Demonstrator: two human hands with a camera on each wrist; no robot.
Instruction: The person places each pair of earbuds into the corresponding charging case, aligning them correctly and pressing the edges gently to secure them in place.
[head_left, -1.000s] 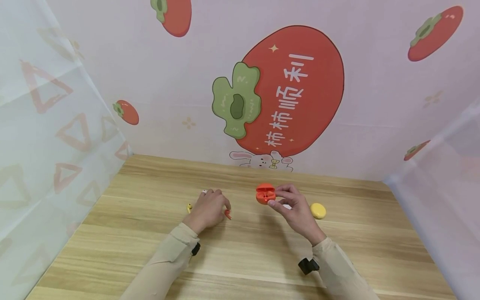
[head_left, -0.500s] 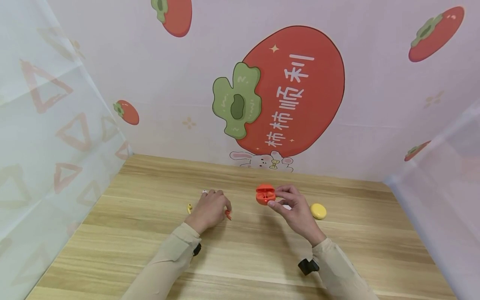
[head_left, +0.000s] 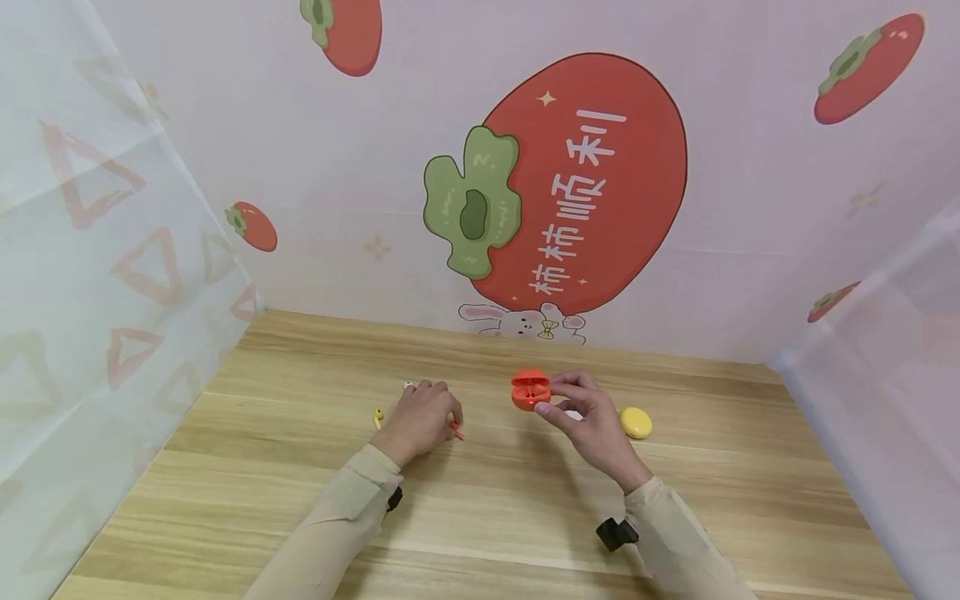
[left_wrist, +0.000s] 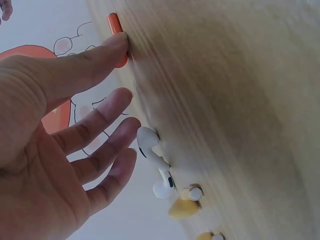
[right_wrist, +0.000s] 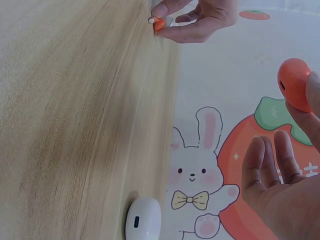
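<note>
My left hand (head_left: 422, 418) is low over the table, left of centre. Between its thumb and a finger it pinches an orange-red earbud (right_wrist: 159, 24), whose stem (left_wrist: 115, 21) sticks out past the thumb in the left wrist view. The other fingers are spread and hold nothing. My right hand (head_left: 597, 421) grips an orange-red earbud case (head_left: 531, 400) by its side, raised above the table. The lid stands open toward the head camera, and dark spots show inside; whether an earbud sits in it I cannot tell.
White earbuds (left_wrist: 148, 139) and yellow earbuds (left_wrist: 184, 208) lie on the table beyond and left of my left hand. A white case (right_wrist: 144, 220) lies partly hidden behind my right hand. To its right is a closed yellow case (head_left: 636, 422). Printed walls enclose the wooden table (head_left: 480, 517).
The orange-red earbud has turned a little in my left fingers, its stem now pointing more to the right. My right hand and the case have barely moved.
</note>
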